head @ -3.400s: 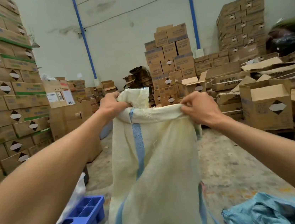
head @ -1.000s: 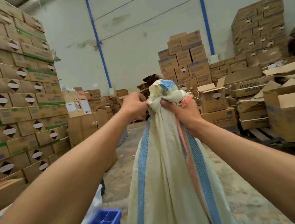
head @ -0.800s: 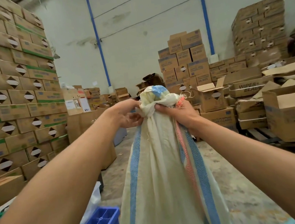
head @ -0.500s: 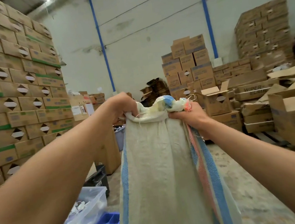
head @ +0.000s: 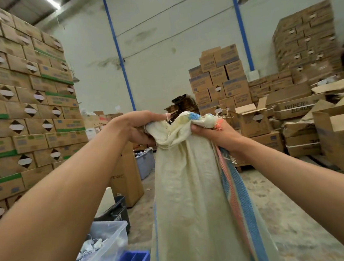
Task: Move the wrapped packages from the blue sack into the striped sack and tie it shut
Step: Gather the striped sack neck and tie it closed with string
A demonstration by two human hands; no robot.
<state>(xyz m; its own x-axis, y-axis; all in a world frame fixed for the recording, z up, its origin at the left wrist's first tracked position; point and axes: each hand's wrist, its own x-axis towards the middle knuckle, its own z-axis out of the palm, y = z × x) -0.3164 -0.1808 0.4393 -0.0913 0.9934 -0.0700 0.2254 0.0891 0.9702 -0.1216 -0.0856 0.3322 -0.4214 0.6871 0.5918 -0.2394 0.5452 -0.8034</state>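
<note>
- Woven striped sack hangs at centre, neck bunched — left hand at 10 o'clock, right hand at 2, fingers of both clamped on the gathered mouth.
- Packages, blue sack not visible; loading looks done.
- No knot visible — tie remains.

"WIPER BLADE" — carton

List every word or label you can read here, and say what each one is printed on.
"WIPER BLADE", last letters partly cut off: on a flat cardboard carton at right.
"...TIC TOILET", start hidden behind the left forearm: on the tall brown box behind the striped sack.
Printing and diamond labels on the stacked cartons: too blurred to read.
</note>
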